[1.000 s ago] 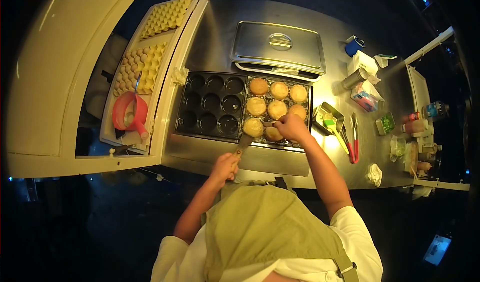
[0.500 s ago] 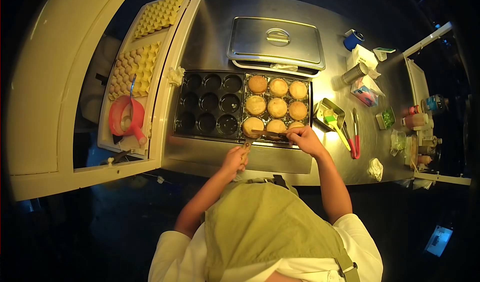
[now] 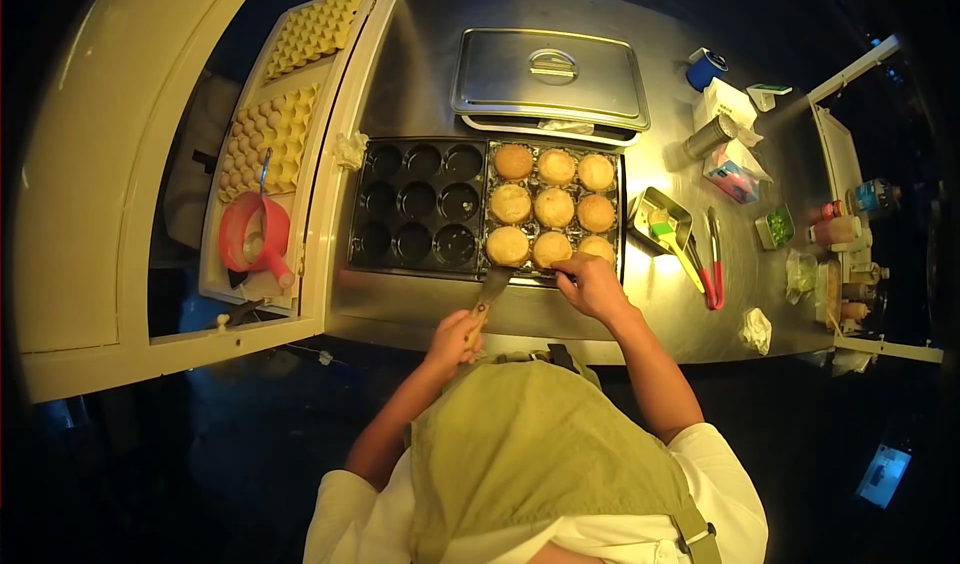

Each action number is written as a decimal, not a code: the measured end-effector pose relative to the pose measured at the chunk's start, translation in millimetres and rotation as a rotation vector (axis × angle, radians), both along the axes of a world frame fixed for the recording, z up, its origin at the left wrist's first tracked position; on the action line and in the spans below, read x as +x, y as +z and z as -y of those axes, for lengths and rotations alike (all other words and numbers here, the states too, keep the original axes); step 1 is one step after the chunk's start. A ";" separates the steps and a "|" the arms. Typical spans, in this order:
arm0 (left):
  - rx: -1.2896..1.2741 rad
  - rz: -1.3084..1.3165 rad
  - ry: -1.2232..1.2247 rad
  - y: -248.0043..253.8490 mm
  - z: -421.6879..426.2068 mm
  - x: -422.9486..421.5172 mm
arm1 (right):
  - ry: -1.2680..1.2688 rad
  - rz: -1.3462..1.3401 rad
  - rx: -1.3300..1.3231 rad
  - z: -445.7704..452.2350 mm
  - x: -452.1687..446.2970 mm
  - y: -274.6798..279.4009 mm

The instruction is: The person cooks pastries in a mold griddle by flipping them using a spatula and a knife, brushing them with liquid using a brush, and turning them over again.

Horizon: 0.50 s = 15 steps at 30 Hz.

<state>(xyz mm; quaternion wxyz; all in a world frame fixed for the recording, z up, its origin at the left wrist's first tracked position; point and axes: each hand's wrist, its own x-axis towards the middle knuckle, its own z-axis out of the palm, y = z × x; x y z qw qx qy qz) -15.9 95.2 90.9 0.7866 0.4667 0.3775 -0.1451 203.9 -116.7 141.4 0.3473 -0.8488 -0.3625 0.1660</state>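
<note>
My left hand (image 3: pixel 457 341) is wrapped round the wooden handle of a metal spatula (image 3: pixel 491 289); its blade reaches the front edge of the mold pan beside the front-left cake (image 3: pixel 508 247). My right hand (image 3: pixel 590 286) is closed at the pan's front edge, by the front-middle cake (image 3: pixel 552 250); what its fingers grip is hidden. Round golden cakes fill the wells of the right mold pan (image 3: pixel 621 179). To its left, the black mold pan (image 3: pixel 398 181) has bare round wells.
A lidded steel tray (image 3: pixel 552 74) lies behind the pans. On the right are a small pan with a green brush (image 3: pixel 664 232), red-handled tongs (image 3: pixel 714 269), a tissue box (image 3: pixel 735 174) and crumpled paper (image 3: pixel 757 331). Egg trays (image 3: pixel 272 139) and a pink ladle pot (image 3: pixel 250 234) stand left.
A dark flat tool seen across the front cakes in my right hand half a second ago no longer shows. The right hand has shifted slightly left, and the spatula blade again shows beside the front-left cake.
</note>
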 end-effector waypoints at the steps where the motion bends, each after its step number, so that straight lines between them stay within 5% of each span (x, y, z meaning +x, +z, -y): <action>1: 0.000 -0.002 -0.002 1.2 -1.1 -5.7 | 0.031 0.039 -0.039 -0.4 1.5 -0.4; 9: 0.396 -0.054 -0.053 43.1 -5.8 -2.7 | 0.105 0.018 -0.092 10.7 14.2 33.5; 15: 0.397 0.002 -0.051 31.9 -6.9 14.0 | 0.087 0.095 -0.156 12.6 31.4 36.5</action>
